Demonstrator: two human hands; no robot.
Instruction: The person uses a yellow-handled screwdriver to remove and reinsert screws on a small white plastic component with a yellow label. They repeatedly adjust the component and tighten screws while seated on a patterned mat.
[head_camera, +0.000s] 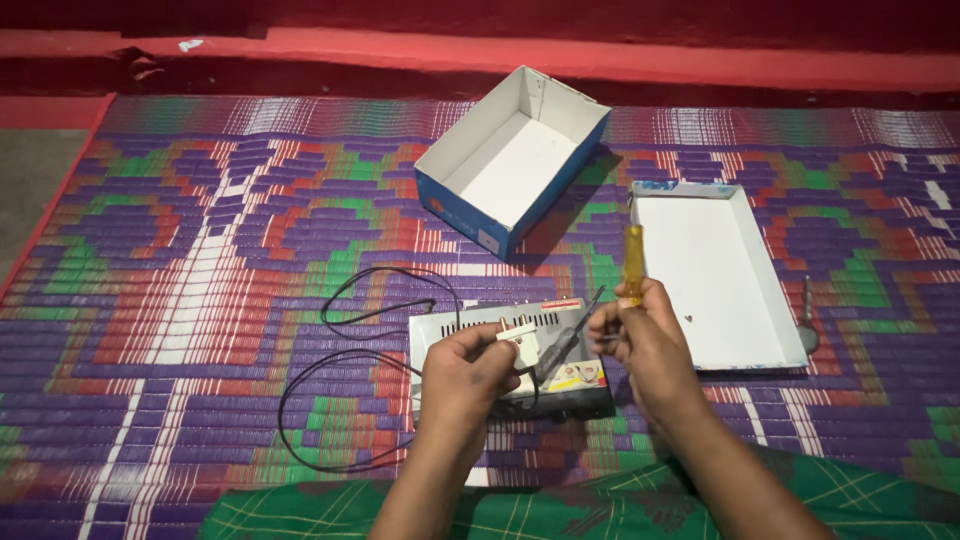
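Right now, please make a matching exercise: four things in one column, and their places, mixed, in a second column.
1. screwdriver
2. white plug
3. open box
4. box lid

a. in the left hand
b. flat on the mat, at the right
c. in the right hand
d. tilted on the mat, farther from the person

Pairs: 1-c, 2-a, 3-d, 4-b

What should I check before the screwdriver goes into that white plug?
1. Left hand grips the white plug: ok.
2. Right hand grips the yellow-handled screwdriver: ok.
3. Screwdriver tip seated on a screw: cannot tell, too small.
4. Black cord free of the hands: ok, looped on the mat.
5. White lid near for small parts: ok.
6. Grey device flat on mat: ok.
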